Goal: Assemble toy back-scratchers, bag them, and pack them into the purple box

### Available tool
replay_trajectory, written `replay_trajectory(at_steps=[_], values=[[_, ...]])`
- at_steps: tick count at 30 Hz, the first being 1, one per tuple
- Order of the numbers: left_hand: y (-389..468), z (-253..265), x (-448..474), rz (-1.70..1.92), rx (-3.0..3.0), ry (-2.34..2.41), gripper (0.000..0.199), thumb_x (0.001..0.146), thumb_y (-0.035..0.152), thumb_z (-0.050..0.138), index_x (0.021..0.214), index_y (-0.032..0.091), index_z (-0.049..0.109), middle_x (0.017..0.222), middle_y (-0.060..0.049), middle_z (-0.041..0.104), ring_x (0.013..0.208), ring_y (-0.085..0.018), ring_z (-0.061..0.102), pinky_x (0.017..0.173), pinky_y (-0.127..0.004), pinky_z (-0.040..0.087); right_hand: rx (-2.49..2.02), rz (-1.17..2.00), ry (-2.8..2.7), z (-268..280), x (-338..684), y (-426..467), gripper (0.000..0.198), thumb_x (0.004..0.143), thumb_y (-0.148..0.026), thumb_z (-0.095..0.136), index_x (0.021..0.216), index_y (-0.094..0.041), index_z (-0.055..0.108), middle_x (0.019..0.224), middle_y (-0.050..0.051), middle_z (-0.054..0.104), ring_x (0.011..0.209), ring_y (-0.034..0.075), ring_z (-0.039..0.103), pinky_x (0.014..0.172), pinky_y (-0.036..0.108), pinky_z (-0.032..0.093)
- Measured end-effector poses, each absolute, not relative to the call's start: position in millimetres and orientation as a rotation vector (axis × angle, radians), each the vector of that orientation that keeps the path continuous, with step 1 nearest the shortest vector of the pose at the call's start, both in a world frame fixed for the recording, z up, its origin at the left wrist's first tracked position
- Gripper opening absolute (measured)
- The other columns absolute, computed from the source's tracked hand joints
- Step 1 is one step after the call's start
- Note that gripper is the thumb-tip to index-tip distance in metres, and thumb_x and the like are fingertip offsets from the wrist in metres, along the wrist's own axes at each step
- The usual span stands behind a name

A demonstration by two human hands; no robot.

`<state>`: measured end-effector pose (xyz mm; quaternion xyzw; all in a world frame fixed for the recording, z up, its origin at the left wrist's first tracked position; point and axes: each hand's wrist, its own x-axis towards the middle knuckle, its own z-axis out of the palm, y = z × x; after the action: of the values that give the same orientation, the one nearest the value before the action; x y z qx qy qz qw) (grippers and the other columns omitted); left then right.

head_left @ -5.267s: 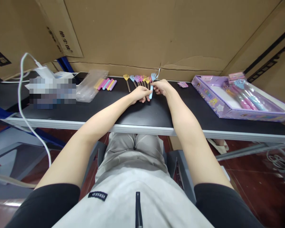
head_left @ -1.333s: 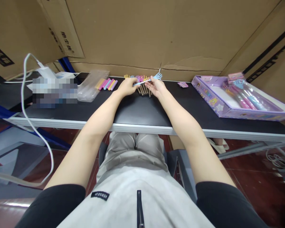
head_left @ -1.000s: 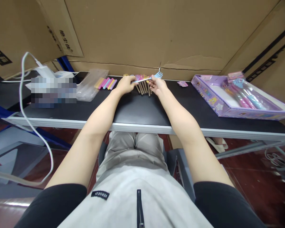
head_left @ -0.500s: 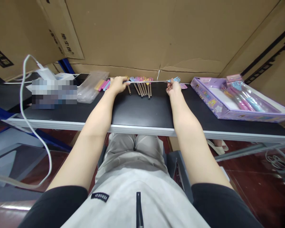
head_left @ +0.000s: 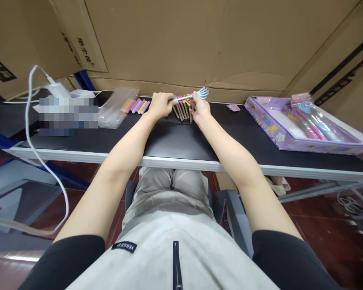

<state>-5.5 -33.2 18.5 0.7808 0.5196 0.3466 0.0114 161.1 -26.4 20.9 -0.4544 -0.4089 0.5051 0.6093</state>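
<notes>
My left hand (head_left: 161,104) and right hand (head_left: 201,107) drawn closer since half second ago; blue telescopic back scratcher (head_left: 184,98) shorter between them. Left pinches one end, right pinches beside claw head (head_left: 203,93). Best keep it straight, clear of other scratchers (head_left: 184,112) just below hands.

We wear a pale grey top (head_left: 157,233) with short black sleeves (head_left: 69,259). On its front sits a small black label (head_left: 124,247) with white letters reading VERSED, and a narrow black strip (head_left: 176,264) runs down near the middle. Our trousers (head_left: 169,193) are light greyish beige and creased. Our left hand (head_left: 161,105) and right hand (head_left: 200,108) are bare.
</notes>
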Motion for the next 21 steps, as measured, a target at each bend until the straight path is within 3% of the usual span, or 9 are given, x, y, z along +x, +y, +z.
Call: replay_trajectory(at_steps=[6,10,13,16,18,21], values=[[-29,22,-20,1.082,2.376,1.704,0.019,0.095,0.030,0.057,0.105,0.022,0.072,0.102,-0.010,0.073,0.116,-0.033,0.060,0.112,-0.053,0.034,-1.015,1.199,-0.819,35,178,-22,0.021,0.103,-0.036,0.060,0.096,-0.016,0.063,0.096,-0.001,0.071,0.084,0.007,0.066,0.070,0.019,0.041],[-23,21,-44,1.118,2.304,1.794,0.019,0.096,0.031,0.055,0.103,0.023,0.070,0.102,-0.011,0.074,0.117,-0.033,0.059,0.114,-0.056,0.031,-1.042,1.058,-0.553,52,225,-13,0.033,0.108,-0.029,0.044,0.083,-0.014,0.060,0.090,0.000,0.070,0.073,0.005,0.059,0.067,0.020,0.037],[-19,18,-52,1.103,2.290,1.836,0.017,0.096,0.031,0.055,0.101,0.024,0.070,0.101,-0.010,0.074,0.116,-0.033,0.060,0.113,-0.056,0.031,-1.039,1.006,-0.344,56,252,-12,0.033,0.108,-0.026,0.048,0.077,-0.015,0.055,0.084,-0.001,0.067,0.064,0.004,0.048,0.062,0.022,0.034],[-18,16,-54,1.087,2.311,1.834,0.017,0.096,0.031,0.055,0.101,0.024,0.070,0.100,-0.010,0.074,0.117,-0.033,0.060,0.113,-0.056,0.031,-1.016,1.018,-0.289,53,260,-12,0.029,0.105,-0.025,0.056,0.077,-0.016,0.054,0.079,-0.004,0.062,0.065,0.004,0.047,0.063,0.023,0.034],[-19,16,-54,1.078,2.328,1.819,0.018,0.096,0.031,0.056,0.103,0.023,0.071,0.101,-0.010,0.074,0.117,-0.033,0.060,0.112,-0.056,0.031,-0.998,1.011,-0.313,50,259,-11,0.027,0.105,-0.025,0.056,0.080,-0.016,0.055,0.085,-0.003,0.065,0.069,0.004,0.050,0.062,0.023,0.034],[-24,19,-50,1.069,2.357,1.797,0.019,0.096,0.030,0.056,0.105,0.023,0.071,0.104,-0.011,0.075,0.118,-0.033,0.060,0.113,-0.057,0.030,-0.998,0.961,-0.351,48,251,-10,0.028,0.108,-0.030,0.048,0.084,-0.018,0.053,0.109,0.002,0.071,0.078,0.004,0.054,0.061,0.022,0.034]])
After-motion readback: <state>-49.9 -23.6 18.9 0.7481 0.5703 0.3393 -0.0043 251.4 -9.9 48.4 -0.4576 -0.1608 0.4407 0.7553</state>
